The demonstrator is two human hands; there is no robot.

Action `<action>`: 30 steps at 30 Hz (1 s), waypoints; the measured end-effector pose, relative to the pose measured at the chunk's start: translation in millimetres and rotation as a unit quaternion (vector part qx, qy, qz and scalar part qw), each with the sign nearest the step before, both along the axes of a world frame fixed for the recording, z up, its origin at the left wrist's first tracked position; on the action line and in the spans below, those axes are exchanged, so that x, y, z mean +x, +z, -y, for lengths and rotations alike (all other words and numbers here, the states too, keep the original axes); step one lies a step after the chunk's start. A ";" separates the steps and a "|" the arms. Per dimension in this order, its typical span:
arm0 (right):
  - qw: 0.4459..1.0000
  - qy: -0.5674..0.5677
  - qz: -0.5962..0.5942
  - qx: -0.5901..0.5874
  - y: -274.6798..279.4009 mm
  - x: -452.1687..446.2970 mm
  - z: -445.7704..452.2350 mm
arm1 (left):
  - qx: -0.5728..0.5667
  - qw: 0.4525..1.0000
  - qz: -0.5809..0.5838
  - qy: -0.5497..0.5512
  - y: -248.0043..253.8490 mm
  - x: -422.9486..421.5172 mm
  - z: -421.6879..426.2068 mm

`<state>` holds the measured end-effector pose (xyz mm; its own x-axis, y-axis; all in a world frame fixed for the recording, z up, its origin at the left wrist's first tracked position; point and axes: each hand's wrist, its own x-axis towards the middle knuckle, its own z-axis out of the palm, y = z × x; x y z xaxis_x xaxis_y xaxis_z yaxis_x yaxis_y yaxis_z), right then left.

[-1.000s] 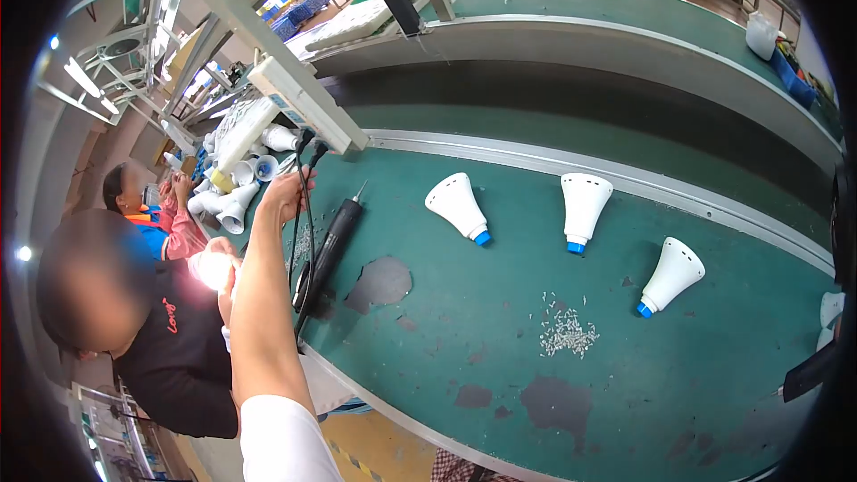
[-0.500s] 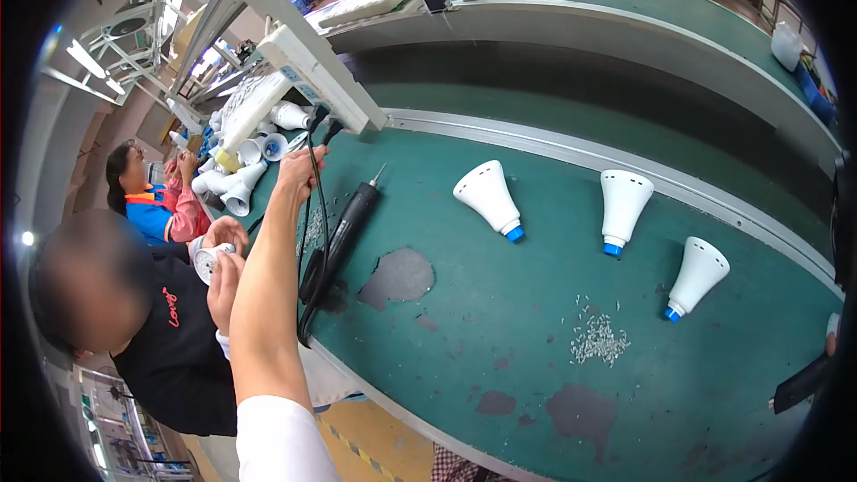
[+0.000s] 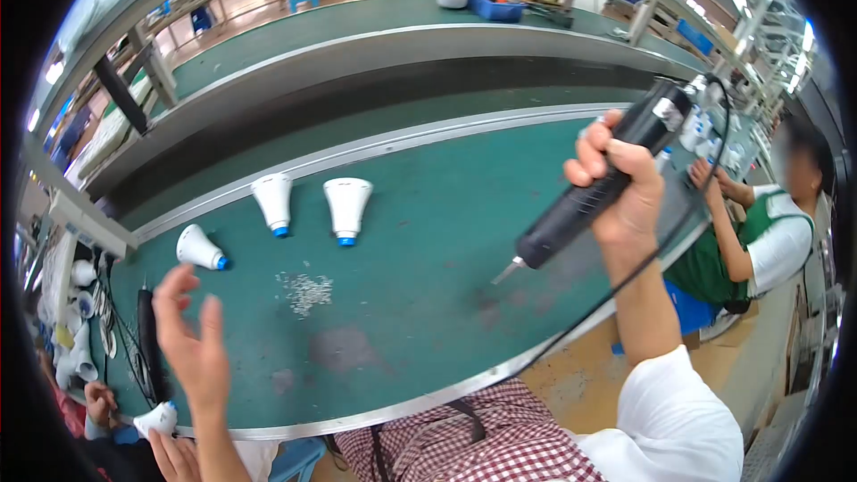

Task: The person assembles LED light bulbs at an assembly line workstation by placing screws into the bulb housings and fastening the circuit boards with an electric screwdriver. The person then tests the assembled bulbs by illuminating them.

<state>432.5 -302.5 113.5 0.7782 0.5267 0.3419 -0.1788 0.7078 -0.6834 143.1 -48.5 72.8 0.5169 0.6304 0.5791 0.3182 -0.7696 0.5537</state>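
My right hand [image 3: 625, 183] is wrapped round a black electric screwdriver [image 3: 607, 174], its bit pointing down and left over the green bench. With fingers apart and nothing in it, my left hand [image 3: 192, 330] hovers over the bench's left part. Near the back rail lie three white lamp housings with blue tips: one on the left [image 3: 201, 248], one in the middle [image 3: 272, 203] and one on the right [image 3: 347, 210]. A pile of small screws [image 3: 308, 293] lies in front of them.
A second black screwdriver [image 3: 150, 344] rests at the left beside cables. At the lower left a co-worker's hand holds a white housing [image 3: 156, 419]. Another person in a green apron [image 3: 714, 259] sits at the right. White parts [image 3: 80, 348] are heaped at far left.
The view has swung to the right. My left hand is away from the cables and spread open over the bench. My right hand, with the screwdriver in it, has come into view.
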 end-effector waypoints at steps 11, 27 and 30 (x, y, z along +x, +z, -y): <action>0.998 -0.007 0.031 0.058 1.6 -12.3 49.1 | -0.065 0.986 -0.134 -0.079 -42.0 96.4 42.2; 0.991 0.049 -0.099 0.079 -57.8 5.8 30.3 | -0.025 0.979 -0.202 0.000 -75.8 79.6 15.5; 0.990 0.057 -0.115 0.054 -64.0 9.0 10.4 | 0.009 0.964 -0.264 -0.011 -74.1 85.9 23.5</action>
